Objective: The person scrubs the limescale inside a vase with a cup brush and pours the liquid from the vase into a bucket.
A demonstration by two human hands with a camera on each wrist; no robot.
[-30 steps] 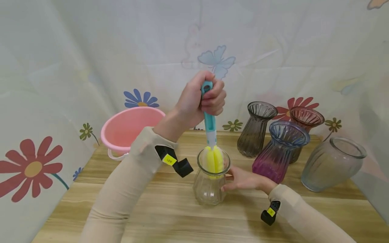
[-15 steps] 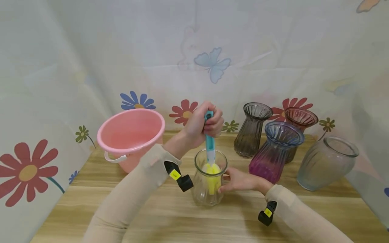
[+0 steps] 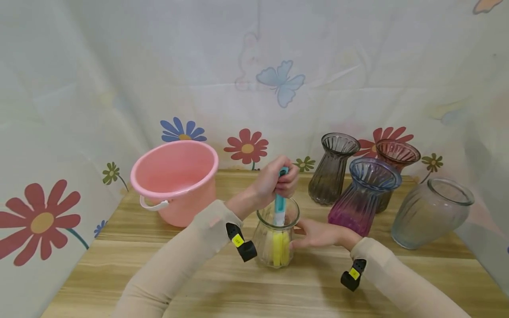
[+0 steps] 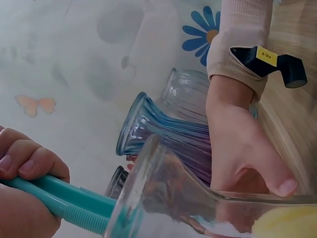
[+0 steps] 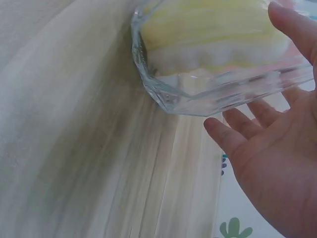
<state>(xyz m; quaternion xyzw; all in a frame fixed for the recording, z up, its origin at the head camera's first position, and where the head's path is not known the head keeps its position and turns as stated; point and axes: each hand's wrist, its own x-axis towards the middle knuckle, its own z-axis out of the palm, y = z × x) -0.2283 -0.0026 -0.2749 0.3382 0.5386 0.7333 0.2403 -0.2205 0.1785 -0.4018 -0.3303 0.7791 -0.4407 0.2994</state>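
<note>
One left hand [image 3: 273, 179] and one right hand [image 3: 318, 233]. Just one brush [image 3: 280, 204]. One clear vase [image 3: 263, 247], one gray vase [image 3: 330, 179], one red vase [image 3: 399, 154], one purple vase [image 3: 359, 198] and one cloudy vase [image 3: 429, 216]: five in all. Only one pink bucket [image 3: 192, 203], with one white handle [image 3: 154, 206]. One wooden table [image 3: 222, 287]. Three printed red flowers [image 3: 247, 149] and three green flowers [image 3: 112, 173], plus one blue butterfly [image 3: 282, 84].

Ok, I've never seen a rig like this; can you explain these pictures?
There's no machine, just a person's two bare hands. The wide picture comes from the head, looking down; the two closer ones from the wrists. The left hand grips a brush, its yellow end inside a clear vase; the right hand holds that vase. Also on the wooden table are a pink bucket, a gray vase, a red vase, a blue-purple vase and a pale vase.
</note>
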